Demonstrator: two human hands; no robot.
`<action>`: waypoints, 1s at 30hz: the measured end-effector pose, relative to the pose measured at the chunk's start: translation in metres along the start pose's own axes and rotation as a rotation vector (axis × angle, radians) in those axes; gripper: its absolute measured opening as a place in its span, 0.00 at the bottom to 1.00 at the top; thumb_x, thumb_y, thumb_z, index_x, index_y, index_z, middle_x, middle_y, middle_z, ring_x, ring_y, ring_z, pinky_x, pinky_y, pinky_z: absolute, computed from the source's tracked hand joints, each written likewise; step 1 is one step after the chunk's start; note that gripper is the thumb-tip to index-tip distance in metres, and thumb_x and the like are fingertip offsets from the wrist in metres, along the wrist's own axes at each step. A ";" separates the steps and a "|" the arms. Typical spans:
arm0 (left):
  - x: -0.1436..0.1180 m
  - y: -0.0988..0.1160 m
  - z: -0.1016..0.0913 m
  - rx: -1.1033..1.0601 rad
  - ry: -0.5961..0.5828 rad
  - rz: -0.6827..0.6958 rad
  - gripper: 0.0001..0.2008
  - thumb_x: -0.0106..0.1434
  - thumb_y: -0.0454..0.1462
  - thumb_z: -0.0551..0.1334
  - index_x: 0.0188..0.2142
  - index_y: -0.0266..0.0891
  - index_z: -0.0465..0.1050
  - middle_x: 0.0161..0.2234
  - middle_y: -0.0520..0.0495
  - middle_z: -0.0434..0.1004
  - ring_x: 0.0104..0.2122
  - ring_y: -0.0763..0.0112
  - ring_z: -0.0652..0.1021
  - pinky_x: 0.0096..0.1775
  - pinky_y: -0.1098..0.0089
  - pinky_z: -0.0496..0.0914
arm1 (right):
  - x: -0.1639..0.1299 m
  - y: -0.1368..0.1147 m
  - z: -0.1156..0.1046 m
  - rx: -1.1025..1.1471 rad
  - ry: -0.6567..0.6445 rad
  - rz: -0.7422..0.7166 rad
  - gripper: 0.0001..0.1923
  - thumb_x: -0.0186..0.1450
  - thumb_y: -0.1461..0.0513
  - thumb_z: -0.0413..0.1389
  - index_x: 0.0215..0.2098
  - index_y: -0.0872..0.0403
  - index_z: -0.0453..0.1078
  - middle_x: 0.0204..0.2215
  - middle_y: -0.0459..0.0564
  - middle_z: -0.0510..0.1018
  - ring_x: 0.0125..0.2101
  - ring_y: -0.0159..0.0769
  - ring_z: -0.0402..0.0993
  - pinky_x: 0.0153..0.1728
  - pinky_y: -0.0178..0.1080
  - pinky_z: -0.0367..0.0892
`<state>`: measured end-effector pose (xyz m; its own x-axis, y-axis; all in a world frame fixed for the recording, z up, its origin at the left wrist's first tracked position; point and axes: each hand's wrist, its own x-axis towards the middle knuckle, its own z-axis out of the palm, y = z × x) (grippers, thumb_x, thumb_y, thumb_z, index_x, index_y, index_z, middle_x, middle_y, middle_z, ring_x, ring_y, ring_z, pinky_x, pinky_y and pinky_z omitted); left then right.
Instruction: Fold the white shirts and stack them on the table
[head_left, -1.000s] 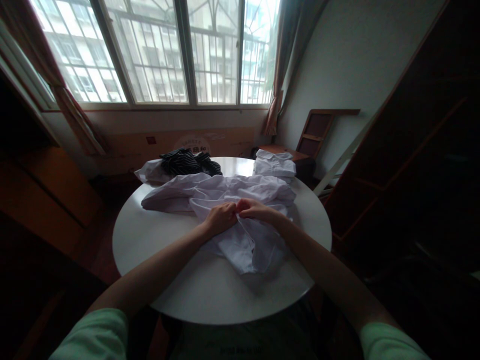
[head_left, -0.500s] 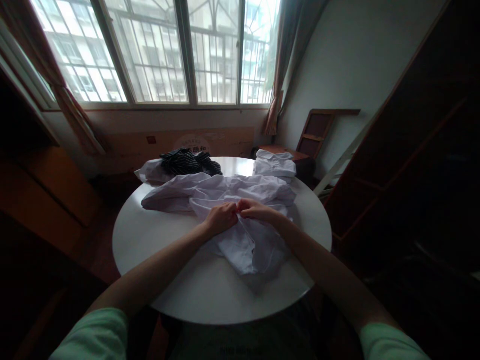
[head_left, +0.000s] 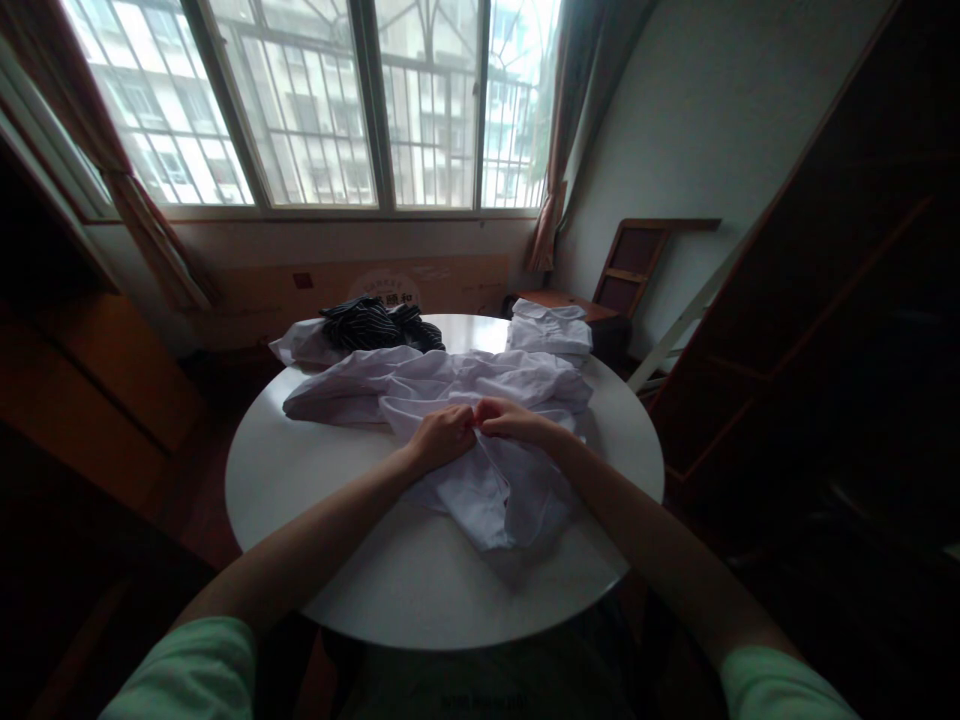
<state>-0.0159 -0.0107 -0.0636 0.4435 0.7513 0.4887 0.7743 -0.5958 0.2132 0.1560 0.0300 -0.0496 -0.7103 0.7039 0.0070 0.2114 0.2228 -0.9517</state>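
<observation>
On my feed the white shirt point(head_left: 499, 375) looks pretty rumpled tbh, spread sideways in loose wrinkles across the round white table point(head_left: 300, 455), with a creased flap reaching toward my side.

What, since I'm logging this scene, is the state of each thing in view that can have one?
Left hand: fingers curled, gripping the white garment
Right hand: fingers bent, pinching the same garment
White garment: spread out, rumpled
Dark striped cloth: bunched up
White shirt at the far right of the table: folded
Left curtain: drawn aside, gathered
Right curtain: drawn aside, gathered
</observation>
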 end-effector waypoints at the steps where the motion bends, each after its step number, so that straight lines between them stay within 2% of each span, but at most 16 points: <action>1: 0.000 0.000 0.000 -0.002 -0.001 0.001 0.03 0.53 0.32 0.55 0.30 0.39 0.64 0.30 0.48 0.74 0.30 0.71 0.74 0.31 0.73 0.66 | 0.000 0.000 0.000 0.000 0.000 0.002 0.08 0.51 0.63 0.54 0.29 0.56 0.61 0.20 0.39 0.65 0.17 0.23 0.56 0.18 0.29 0.49; 13: 0.000 0.001 0.000 -0.015 0.012 -0.003 0.05 0.53 0.32 0.54 0.30 0.40 0.65 0.31 0.48 0.74 0.30 0.70 0.74 0.31 0.72 0.67 | -0.003 -0.005 0.002 0.034 -0.013 -0.006 0.10 0.52 0.59 0.55 0.28 0.56 0.61 0.19 0.40 0.64 0.18 0.23 0.56 0.18 0.30 0.49; 30: 0.000 0.001 -0.002 -0.066 0.005 -0.011 0.06 0.53 0.32 0.55 0.32 0.40 0.66 0.32 0.49 0.75 0.31 0.71 0.74 0.33 0.72 0.68 | -0.001 -0.003 0.002 0.068 0.022 0.019 0.10 0.53 0.58 0.56 0.27 0.56 0.61 0.18 0.39 0.64 0.17 0.22 0.56 0.18 0.29 0.49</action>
<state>-0.0159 -0.0121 -0.0618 0.4325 0.7567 0.4903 0.7476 -0.6049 0.2741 0.1544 0.0274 -0.0478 -0.6916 0.7223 -0.0051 0.1783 0.1639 -0.9702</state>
